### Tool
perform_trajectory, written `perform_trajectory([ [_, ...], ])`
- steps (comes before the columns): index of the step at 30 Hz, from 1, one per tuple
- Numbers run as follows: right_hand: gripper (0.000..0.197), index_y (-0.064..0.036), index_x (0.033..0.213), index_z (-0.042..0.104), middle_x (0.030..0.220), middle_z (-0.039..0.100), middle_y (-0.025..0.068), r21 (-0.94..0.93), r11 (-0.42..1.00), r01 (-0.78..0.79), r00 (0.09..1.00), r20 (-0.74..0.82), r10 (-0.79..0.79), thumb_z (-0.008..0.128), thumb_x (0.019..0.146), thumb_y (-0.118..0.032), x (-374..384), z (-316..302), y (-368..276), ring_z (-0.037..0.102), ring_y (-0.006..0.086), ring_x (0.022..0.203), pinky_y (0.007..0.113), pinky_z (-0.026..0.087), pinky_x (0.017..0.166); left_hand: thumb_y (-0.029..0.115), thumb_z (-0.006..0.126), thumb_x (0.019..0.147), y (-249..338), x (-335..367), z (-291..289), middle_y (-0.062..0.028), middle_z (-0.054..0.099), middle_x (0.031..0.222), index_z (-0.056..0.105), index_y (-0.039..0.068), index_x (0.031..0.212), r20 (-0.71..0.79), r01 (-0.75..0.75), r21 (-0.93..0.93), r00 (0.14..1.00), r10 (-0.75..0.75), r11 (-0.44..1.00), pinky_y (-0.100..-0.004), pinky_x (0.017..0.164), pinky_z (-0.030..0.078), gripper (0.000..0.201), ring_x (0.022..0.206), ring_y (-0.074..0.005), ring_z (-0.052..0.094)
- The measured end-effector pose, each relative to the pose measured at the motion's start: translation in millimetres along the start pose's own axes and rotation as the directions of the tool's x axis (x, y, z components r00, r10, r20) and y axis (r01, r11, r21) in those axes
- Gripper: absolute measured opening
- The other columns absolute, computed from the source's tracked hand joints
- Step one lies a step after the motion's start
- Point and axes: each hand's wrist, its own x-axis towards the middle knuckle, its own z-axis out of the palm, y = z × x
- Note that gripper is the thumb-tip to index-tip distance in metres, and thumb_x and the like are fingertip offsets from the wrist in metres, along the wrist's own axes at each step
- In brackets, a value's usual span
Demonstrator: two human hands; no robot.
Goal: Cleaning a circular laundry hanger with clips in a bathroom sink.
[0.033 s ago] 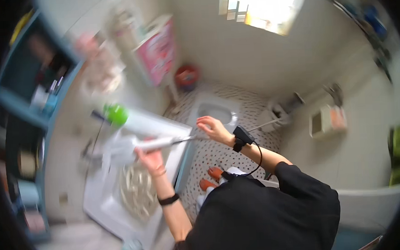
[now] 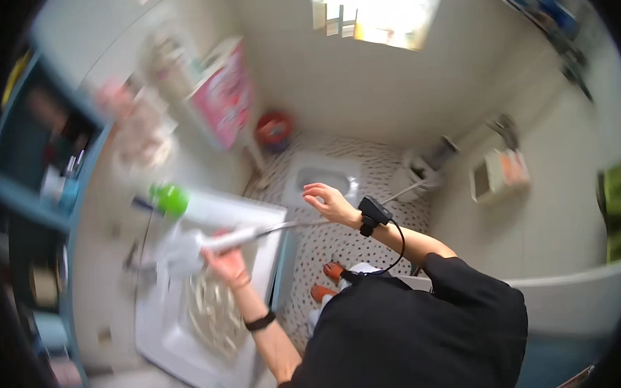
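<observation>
Over the white washbasin (image 2: 262,284) my left hand (image 2: 226,261) is closed around the handle of a white hand-held shower head (image 2: 239,238). The shower head's wide end is blurred and lies to the left, near the tap (image 2: 135,263). From its handle a thin metal hose (image 2: 291,225) runs right and passes under my right hand (image 2: 331,205). That hand is raised, with its fingers loosely bent, apart and holding nothing. Inside the basin lies a pale, twisted bundle (image 2: 215,311) whose kind I cannot make out.
A green bottle (image 2: 170,199) stands on the basin's back corner. Blue shelves (image 2: 30,202) line the left side. Beyond are a squat toilet (image 2: 323,176), a red bucket (image 2: 273,131) and a pink packet (image 2: 225,103). A white holder (image 2: 496,177) hangs on the right wall.
The whole view has shifted slightly, so most far things appear further left. My left hand keeps hold of the shower head, and my right hand stays nearly where it was.
</observation>
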Motion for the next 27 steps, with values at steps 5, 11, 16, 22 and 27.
perform_trajectory([
  [5,0.017,-0.0116,0.082,0.061,0.096,0.057,0.0046,-0.621,0.757,-0.204,0.936,-0.35,-0.035,0.051,0.078,-0.026,-26.5,-154.2,57.7,0.05,0.0196,0.098,0.036,0.036,0.081,0.036,0.045,0.084,14.8,8.9,-25.7,-0.0171,0.051,0.1,0.039,0.007,0.118,-0.118,-0.085,0.078,0.989,0.094,0.993,-0.0537,0.084,0.04,0.045,0.094,-0.0313,0.049],
  [11,0.028,-0.0073,0.084,0.062,0.092,0.057,0.0122,-0.483,0.338,-0.807,0.542,-0.834,0.103,0.051,0.074,-0.031,-74.6,-359.2,124.5,0.055,0.0283,0.085,0.04,0.044,0.075,0.036,0.047,0.083,-9.5,4.5,-17.8,-0.0149,0.049,0.107,0.042,0.006,0.117,-0.085,-0.066,0.057,0.994,0.071,0.996,-0.0576,0.088,0.033,0.046,0.102,-0.0321,0.046],
  [16,0.031,-0.0034,0.075,0.059,0.079,0.056,0.018,-0.738,-0.151,-0.658,0.716,-0.675,0.178,0.047,0.077,-0.032,-90.5,-494.5,186.3,0.052,0.0343,0.077,0.043,0.041,0.067,0.041,0.049,0.08,-38.2,4.0,-16.4,-0.0187,0.046,0.111,0.045,-0.001,0.112,-0.236,-0.094,0.04,0.966,0.101,0.995,-0.0555,0.093,0.03,0.053,0.107,-0.0343,0.041],
  [22,0.019,-0.0139,0.084,0.058,0.077,0.057,0.0063,-0.702,-0.67,-0.241,0.781,-0.55,0.295,0.042,0.084,-0.024,-175.7,-618.7,287.6,0.056,0.0206,0.069,0.035,0.044,0.055,0.045,0.043,0.082,-149.6,-10.6,102.0,-0.0135,0.052,0.093,0.044,0.006,0.103,-0.077,-0.024,0.016,0.997,0.025,1.0,-0.0493,0.08,0.04,0.045,0.087,-0.0269,0.051],
  [27,0.041,0.002,0.079,0.061,0.08,0.059,0.0217,-0.876,-0.048,-0.479,0.838,-0.473,0.272,0.052,0.075,-0.038,-109.1,-586.3,283.1,0.058,0.034,0.073,0.04,0.045,0.063,0.039,0.043,0.085,-211.4,-5.8,140.2,-0.0139,0.05,0.091,0.034,0.005,0.111,-0.198,-0.045,-0.019,0.979,0.04,0.999,-0.0489,0.079,0.042,0.044,0.089,-0.0283,0.05],
])
